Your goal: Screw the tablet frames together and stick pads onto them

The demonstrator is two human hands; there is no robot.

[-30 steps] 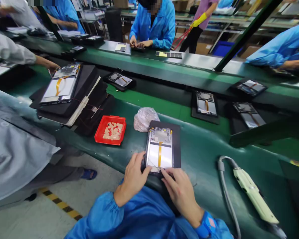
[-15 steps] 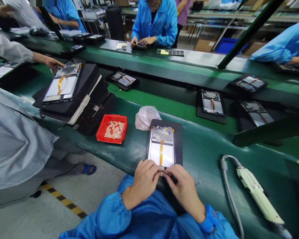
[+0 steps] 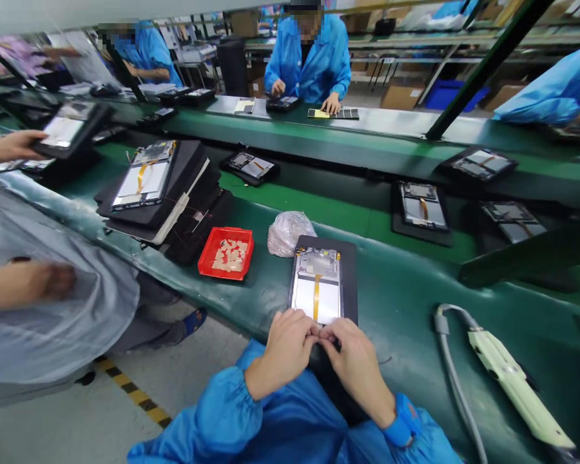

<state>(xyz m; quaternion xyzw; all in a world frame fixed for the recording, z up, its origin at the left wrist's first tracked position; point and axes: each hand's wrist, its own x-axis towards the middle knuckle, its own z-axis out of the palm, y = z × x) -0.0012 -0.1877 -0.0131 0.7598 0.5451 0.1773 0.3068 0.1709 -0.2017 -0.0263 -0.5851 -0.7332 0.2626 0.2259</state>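
We find the opened, flat, silver-and-black electronic device [image 3: 303,299] just beyond the left hand [image 3: 286,343] and right hand [image 3: 354,357], fingertips pinched narrow, contents indeterminable, and judge it light, stiff, fragile, best held by its side edges.

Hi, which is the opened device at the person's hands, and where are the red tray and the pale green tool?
Opened device [image 3: 316,290]: head view, on the middle of its exposed inside.
Red tray [image 3: 218,273]: head view, on its near wall.
Pale green tool [image 3: 518,386]: head view, on its long body.
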